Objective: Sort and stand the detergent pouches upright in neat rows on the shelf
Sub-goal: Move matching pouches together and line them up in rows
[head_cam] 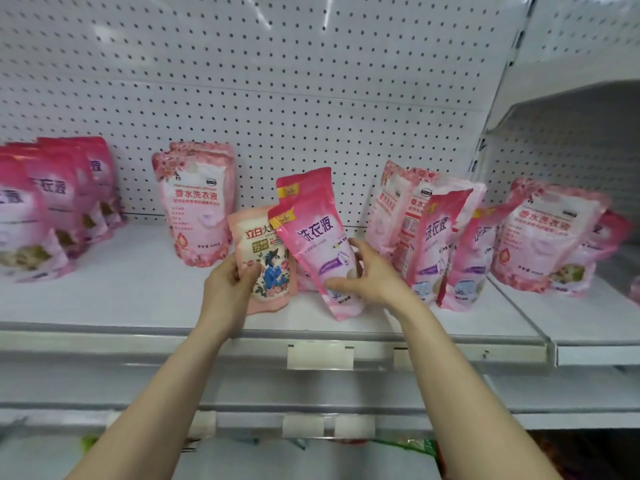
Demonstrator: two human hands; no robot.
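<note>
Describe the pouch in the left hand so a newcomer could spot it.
On the white shelf, centre front, the left hand grips a small salmon-pink plastic pouch. Unlike the brighter pink pouches around it, it shows a figure in a blue dress and hat.

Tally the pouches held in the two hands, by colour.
peach pouch, in the left hand: 1
deep pink pouches, in the right hand, one behind the other: 2
Total: 3
</note>
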